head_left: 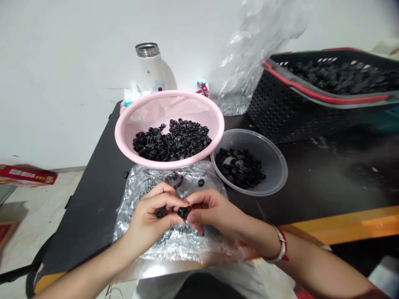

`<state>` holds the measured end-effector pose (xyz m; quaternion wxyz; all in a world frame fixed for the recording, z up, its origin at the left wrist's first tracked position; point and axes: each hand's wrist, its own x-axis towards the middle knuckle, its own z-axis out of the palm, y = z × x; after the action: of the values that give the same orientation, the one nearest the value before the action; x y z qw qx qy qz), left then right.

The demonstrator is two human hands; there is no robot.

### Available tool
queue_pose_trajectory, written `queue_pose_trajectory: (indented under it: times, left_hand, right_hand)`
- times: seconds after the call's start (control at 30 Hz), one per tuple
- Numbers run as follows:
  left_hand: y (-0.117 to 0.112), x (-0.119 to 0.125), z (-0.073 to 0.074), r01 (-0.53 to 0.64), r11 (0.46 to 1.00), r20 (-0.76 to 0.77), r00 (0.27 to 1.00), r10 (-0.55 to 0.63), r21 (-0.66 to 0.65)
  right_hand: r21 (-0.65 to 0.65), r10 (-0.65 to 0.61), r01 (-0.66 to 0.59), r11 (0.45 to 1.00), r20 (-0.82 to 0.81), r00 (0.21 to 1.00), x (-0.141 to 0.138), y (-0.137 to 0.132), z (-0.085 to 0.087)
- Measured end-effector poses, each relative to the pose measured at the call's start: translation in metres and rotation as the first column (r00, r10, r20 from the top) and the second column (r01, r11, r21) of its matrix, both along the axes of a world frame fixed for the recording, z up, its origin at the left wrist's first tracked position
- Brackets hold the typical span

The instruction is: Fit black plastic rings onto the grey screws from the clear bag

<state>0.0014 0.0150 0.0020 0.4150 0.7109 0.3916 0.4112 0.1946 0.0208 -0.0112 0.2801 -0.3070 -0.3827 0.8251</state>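
Observation:
My left hand (pixel 158 207) and my right hand (pixel 207 209) meet above a clear plastic bag (pixel 134 224) spread at the table's front. Between their fingertips is a small black plastic part (pixel 183 212), pinched from both sides; its exact kind is too small to make out. More black parts lie on the bag, some hidden behind my hands, and a single round black piece (pixel 201 182) rests just beyond my right fingers. Farther back, a pink colander (pixel 170 164) holds many black ring-like parts. Beside it, a clear plastic bowl (pixel 276 182) contains flat black discs.
A dark basket with a red-edged handle (pixel 277 112), full of black parts, stands at the back right. Crumpled clear plastic (pixel 237 83) leans against the wall beside it. Behind the colander stands an uncapped white bottle (pixel 151 68). The black table (pixel 93 187) has an orange front edge.

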Motion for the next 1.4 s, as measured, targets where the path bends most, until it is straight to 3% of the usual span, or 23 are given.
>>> queue_pose_trajectory:
  times: [0.3,0.63,1.03,1.13,1.2,1.27,1.3,1.37,1.4]
  left_hand:
    - [-0.001,0.0,-0.006,0.033,0.982,0.074,0.997,-0.02,-0.185]
    - [-0.003,0.002,0.0,0.045,0.997,0.001,0.999,-0.046,0.066]
    - [-0.015,0.007,-0.003,-0.015,0.999,0.119,0.993,0.01,0.038]
    - [-0.012,0.009,-0.003,-0.04,0.996,0.082,0.996,0.034,0.078]
    - [-0.009,0.01,-0.002,-0.055,0.994,0.015,0.998,0.053,0.097]
    - [-0.005,0.008,0.001,-0.083,0.992,-0.059,0.994,0.089,0.097]
    - [-0.003,0.007,0.003,-0.101,0.991,-0.081,0.991,0.109,0.091]
    - [0.001,0.003,0.006,-0.137,0.988,-0.093,0.985,0.144,0.078]
    - [0.003,0.0,0.008,-0.15,0.986,-0.09,0.984,0.157,0.076]
  right_hand:
    - [0.015,-0.01,0.009,1.0,0.026,1.0,0.003,-0.001,0.005]
    - [-0.005,0.002,-0.001,1.0,0.013,1.0,0.002,-0.003,0.006]
    - [0.019,-0.134,0.134,0.991,-0.011,0.991,-0.007,-0.012,-0.002]
    - [0.053,-0.078,0.077,0.996,0.021,0.997,-0.005,-0.009,-0.001]
    - [0.142,-0.032,0.024,0.99,0.055,0.998,-0.001,-0.005,0.001]
    - [0.365,-0.067,-0.004,0.931,0.18,0.981,0.004,-0.002,0.006]
    - [0.515,-0.126,-0.034,0.856,0.273,0.954,0.007,0.0,0.008]
    - [0.759,-0.306,-0.207,0.617,0.474,0.825,0.012,0.001,0.012]
    - [0.797,-0.392,-0.343,0.497,0.559,0.731,0.015,0.001,0.013]
